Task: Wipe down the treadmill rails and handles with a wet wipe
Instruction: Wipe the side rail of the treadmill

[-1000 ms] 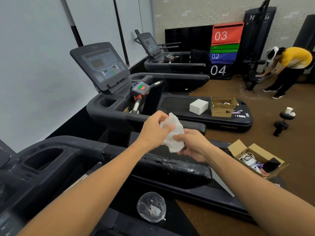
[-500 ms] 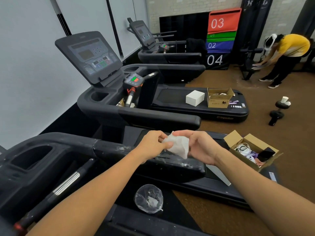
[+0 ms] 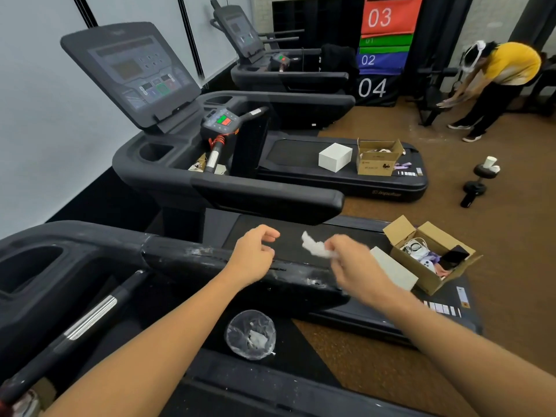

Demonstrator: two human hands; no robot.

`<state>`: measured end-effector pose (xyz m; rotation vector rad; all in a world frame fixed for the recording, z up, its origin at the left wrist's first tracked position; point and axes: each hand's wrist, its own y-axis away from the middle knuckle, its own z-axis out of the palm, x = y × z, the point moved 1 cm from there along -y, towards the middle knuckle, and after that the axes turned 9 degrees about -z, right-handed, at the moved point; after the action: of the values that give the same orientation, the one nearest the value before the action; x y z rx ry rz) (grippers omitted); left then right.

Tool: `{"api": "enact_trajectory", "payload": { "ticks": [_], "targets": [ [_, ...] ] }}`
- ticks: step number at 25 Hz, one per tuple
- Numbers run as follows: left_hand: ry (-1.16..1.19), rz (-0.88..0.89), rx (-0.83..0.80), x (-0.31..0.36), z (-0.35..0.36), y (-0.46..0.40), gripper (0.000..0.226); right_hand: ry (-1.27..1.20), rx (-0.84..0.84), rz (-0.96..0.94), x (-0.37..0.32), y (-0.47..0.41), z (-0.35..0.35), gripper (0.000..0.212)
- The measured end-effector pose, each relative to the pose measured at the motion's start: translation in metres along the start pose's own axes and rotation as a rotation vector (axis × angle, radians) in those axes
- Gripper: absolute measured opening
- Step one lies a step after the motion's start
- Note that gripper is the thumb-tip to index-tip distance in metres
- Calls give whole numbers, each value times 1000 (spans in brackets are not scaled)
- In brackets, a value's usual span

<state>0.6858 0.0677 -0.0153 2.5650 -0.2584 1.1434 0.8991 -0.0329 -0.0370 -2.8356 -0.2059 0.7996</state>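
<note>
The near treadmill's black side rail [image 3: 210, 260] runs across the middle, smeared with white marks near its right end. My right hand [image 3: 352, 266] pinches a crumpled white wet wipe [image 3: 314, 246] just above the rail's right end; the hand is motion-blurred. My left hand [image 3: 255, 254] hovers over the rail a little to the left of the wipe, fingers loosely curled, holding nothing. A dark handle bar with a silver grip [image 3: 90, 319] slants across the lower left.
A clear plastic wrapper [image 3: 251, 334] lies on the belt below the rail. An open cardboard box [image 3: 433, 254] with cables sits on the treadmill deck at right. The second treadmill [image 3: 270, 197] carries a white box and a carton. A person in yellow [image 3: 508, 70] bends over at far right.
My hands have dropped toward the rail and come apart. The left hand has let go of the wipe, which the right hand alone now holds further right.
</note>
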Motion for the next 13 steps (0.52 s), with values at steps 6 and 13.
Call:
{"api": "enact_trajectory", "payload": {
  "ticks": [6, 13],
  "targets": [
    [-284, 255, 57, -28, 27, 12, 31, 74, -26, -84, -2, 51, 47, 14],
    [-591, 282, 179, -71, 30, 13, 45, 217, 19, 261, -35, 17, 78, 49]
  ]
}}
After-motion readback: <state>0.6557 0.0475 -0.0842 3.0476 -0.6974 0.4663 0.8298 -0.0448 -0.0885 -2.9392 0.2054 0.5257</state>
